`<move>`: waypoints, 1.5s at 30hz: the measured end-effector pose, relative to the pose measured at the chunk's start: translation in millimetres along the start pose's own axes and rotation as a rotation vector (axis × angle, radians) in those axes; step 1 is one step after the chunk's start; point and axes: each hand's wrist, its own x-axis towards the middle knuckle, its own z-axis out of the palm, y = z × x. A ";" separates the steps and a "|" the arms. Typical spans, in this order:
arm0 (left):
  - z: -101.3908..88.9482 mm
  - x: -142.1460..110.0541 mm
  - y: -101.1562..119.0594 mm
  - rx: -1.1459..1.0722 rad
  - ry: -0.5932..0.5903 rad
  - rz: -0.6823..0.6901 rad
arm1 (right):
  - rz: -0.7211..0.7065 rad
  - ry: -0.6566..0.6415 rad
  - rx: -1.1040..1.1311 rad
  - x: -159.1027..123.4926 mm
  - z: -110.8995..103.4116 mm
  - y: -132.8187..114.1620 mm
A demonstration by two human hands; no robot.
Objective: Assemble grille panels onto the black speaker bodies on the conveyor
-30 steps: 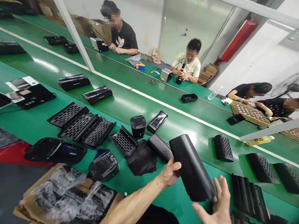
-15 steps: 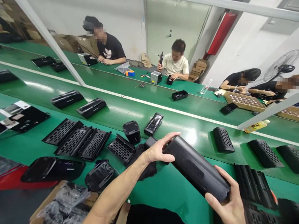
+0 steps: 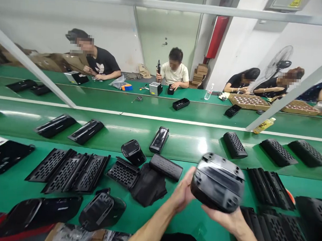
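**Black housing held between both hands, right of the cloth, its end face toward the wearer**

Taking the black cloth as the landmark, the black housing is up in the air to its right, above the desk. Its broad, rounded end face is turned back and upward; the long axis seems to run away from the wearer, strongly foreshortened. The left grip is partly closed against the housing's left side, nearer the cloth, fingertips hidden. The right grip cups the lower right from beneath, curved rather than tightly closed, thumb along the bottom edge. Both are in contact; neither looks clearly nearer.

The desk is green and smooth. Touching the cloth are a perforated panel on its left and a perforated housing at its far right edge. More perforated panels lie farther left of it; ribbed panels lie well to its right. Beyond the cloth, across a green belt, a co-worker in a pale shirt sits against the wall side.
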 end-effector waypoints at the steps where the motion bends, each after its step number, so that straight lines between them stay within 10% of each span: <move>1: -4.5 -4.7 12.6 0.081 0.068 0.091 | -0.034 -0.016 -0.050 3.3 -5.1 1.3; 5: -13.1 -20.3 72.1 0.504 -0.007 0.280 | -0.281 -0.226 -0.550 17.0 -31.1 -1.0; 9: -12.5 -21.9 77.1 0.805 -0.014 0.225 | -0.332 -0.392 -0.719 22.1 -36.4 2.9; 18: -41.0 -31.6 63.6 0.797 0.032 0.153 | 0.209 -0.233 0.149 -15.7 -39.5 58.1; 26: -32.4 -18.1 54.5 0.861 0.087 0.120 | 0.209 -0.090 0.171 -23.7 -28.2 71.7; 34: -46.2 -1.6 54.4 0.757 0.066 -0.061 | 0.457 -0.313 0.295 -12.8 -45.3 80.4; 39: -48.1 24.7 70.7 0.858 0.092 -0.058 | 0.477 -0.232 0.373 -25.1 -27.7 103.4; 45: -41.8 102.6 85.0 0.768 0.405 0.073 | 0.798 0.048 0.912 78.3 36.4 151.1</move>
